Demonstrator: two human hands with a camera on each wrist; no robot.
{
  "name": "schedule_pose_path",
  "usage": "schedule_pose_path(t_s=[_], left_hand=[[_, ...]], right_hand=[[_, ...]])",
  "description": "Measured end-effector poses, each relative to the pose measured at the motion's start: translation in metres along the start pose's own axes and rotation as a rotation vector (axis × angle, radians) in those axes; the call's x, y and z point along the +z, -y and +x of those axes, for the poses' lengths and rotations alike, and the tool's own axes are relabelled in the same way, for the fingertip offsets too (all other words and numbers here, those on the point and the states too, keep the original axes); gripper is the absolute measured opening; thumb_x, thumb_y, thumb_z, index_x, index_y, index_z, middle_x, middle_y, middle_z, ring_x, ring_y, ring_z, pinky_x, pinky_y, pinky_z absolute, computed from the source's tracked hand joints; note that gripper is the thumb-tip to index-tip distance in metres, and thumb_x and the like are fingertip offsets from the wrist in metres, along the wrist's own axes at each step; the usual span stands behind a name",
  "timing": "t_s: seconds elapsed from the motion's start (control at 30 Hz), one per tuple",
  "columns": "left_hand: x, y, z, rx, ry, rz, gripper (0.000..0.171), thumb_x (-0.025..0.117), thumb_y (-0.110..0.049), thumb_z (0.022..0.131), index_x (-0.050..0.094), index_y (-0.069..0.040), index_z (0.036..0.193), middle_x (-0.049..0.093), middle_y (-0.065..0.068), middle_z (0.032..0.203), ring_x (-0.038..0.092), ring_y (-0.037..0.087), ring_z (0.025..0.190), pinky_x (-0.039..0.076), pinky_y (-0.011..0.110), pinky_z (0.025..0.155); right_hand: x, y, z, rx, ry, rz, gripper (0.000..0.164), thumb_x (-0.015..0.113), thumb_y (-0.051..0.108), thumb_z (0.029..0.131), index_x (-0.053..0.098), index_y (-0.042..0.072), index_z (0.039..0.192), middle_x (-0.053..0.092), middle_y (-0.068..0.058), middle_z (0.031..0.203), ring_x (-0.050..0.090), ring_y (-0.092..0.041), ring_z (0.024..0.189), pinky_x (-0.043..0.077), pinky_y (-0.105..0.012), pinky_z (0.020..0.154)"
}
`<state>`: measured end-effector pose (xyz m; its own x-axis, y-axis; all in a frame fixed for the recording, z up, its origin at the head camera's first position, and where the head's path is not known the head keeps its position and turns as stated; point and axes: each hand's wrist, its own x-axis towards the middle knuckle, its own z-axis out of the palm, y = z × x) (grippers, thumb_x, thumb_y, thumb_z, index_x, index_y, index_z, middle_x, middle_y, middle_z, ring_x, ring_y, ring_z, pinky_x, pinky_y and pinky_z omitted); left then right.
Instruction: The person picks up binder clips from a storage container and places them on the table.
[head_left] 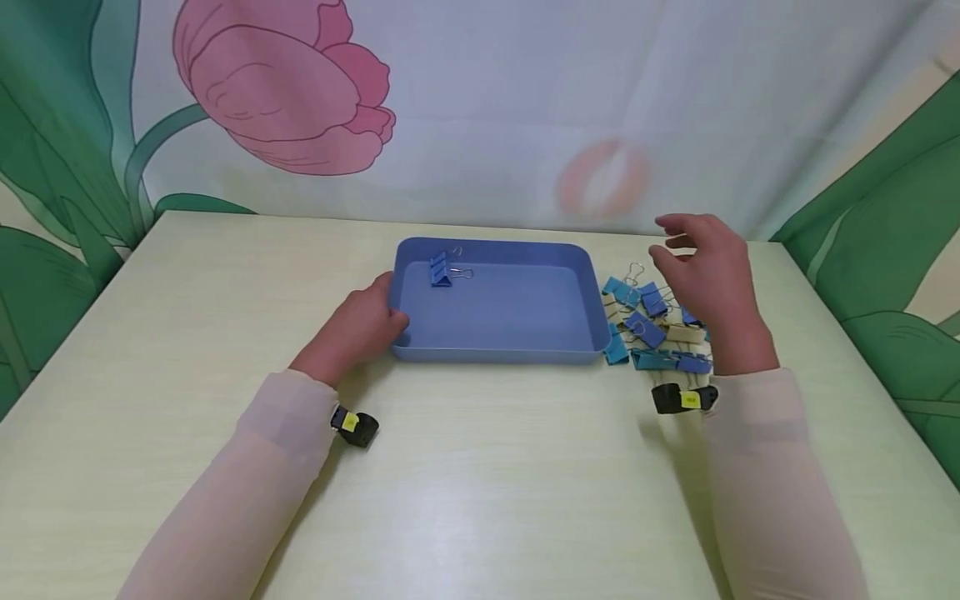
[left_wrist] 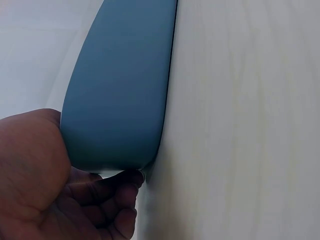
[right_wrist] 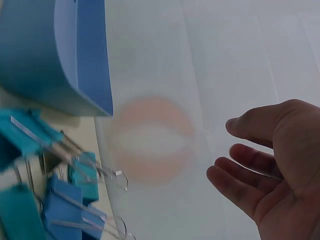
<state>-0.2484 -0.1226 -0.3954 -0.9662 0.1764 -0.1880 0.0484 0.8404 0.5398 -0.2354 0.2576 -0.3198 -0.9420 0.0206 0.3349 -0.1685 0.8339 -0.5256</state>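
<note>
My left hand point(head_left: 363, 321) grips the left end of a shallow blue tray point(head_left: 502, 356), thumb over the rim. In the left wrist view the fingers point(left_wrist: 125, 197) curl in beneath the tray's end wall. Inside the tray, near its back left corner, sit blue binder clips point(head_left: 441, 271) with wire handles. My right hand point(head_left: 712, 267) hovers above a pile of binder clips point(head_left: 647, 329) in blue, teal and pale yellow, to the right of the tray. Its fingers point(right_wrist: 240, 187) are loosely bent and apart from the thumb, with nothing between them.
Pale wood-grain table point(head_left: 480, 483) lies under everything. A white curtain point(head_left: 510, 108) with a printed pink flower hangs behind its back edge. Some clips lie right up against the tray's right end.
</note>
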Motion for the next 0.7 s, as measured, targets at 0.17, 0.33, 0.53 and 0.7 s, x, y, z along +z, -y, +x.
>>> schedule_pose_path(t_s=[0.17,0.33,0.53,0.7], left_hand=[[0.002,0.001,0.002,0.006,-0.011,0.002,0.069,0.039,-0.018,0.094,0.012,0.005,0.153,0.043,0.026,0.147,0.052,0.031,0.112,0.043,0.046,0.1],[0.003,0.002,0.002,0.009,-0.013,-0.001,0.069,0.04,-0.018,0.094,0.012,0.005,0.152,0.042,0.026,0.147,0.052,0.031,0.11,0.044,0.046,0.099],[0.002,0.001,0.002,-0.005,-0.014,0.002,0.068,0.041,-0.018,0.094,0.013,0.005,0.152,0.039,0.026,0.149,0.052,0.032,0.118,0.043,0.047,0.104],[0.001,0.0,0.0,-0.006,-0.012,0.002,0.068,0.041,-0.017,0.094,0.013,0.005,0.152,0.041,0.027,0.148,0.053,0.032,0.117,0.042,0.047,0.104]], right_hand=[[0.013,0.01,0.006,0.009,-0.018,0.069,0.043,0.059,0.022,0.095,0.055,0.011,0.136,0.056,-0.016,0.13,0.057,-0.033,0.119,0.049,-0.048,0.098],[0.025,0.016,0.011,0.025,-0.011,0.154,0.043,0.061,0.025,0.094,0.055,0.017,0.136,0.059,-0.012,0.13,0.058,-0.031,0.12,0.05,-0.048,0.096],[0.035,0.025,0.018,0.04,0.028,0.292,0.041,0.061,0.026,0.094,0.058,0.018,0.134,0.061,-0.009,0.128,0.057,-0.026,0.121,0.05,-0.044,0.095],[0.044,0.035,0.024,0.065,0.073,0.407,0.04,0.061,0.025,0.094,0.058,0.018,0.133,0.06,-0.009,0.126,0.063,-0.023,0.112,0.051,-0.038,0.095]])
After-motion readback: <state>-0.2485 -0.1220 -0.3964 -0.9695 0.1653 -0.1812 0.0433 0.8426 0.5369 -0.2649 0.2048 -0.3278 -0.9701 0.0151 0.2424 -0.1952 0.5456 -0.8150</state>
